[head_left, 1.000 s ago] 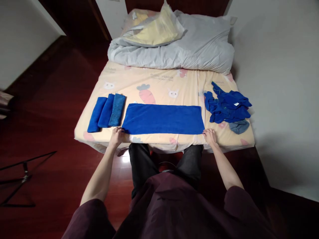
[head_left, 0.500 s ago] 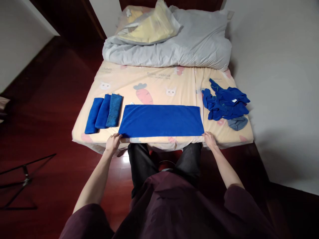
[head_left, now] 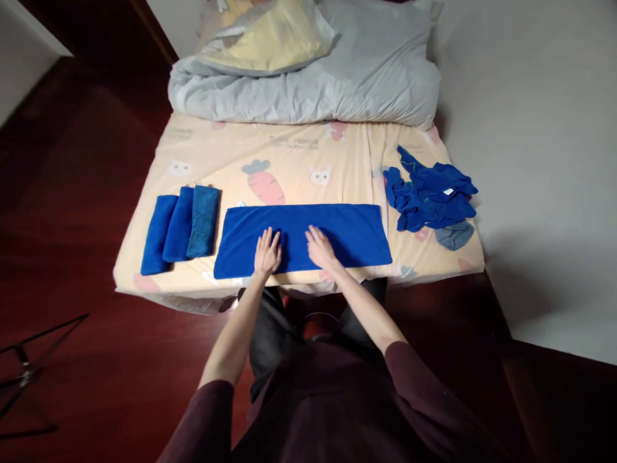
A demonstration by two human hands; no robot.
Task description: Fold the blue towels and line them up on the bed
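Though my palms cover the near middle of the folded blue towel, nothing there is pinched: my left hand and right hand lie flat on it, fingers spread, each grip open. The towel stretches left to right along the bed's near edge. The quilt at the far end is cut off.

A home bedroom is shown: a bed covered with a peach cartoon-printed sheet is set against a plain white wall, a crumpled grey duvet is heaped at its head, and dark red polished wooden flooring is seen alongside.
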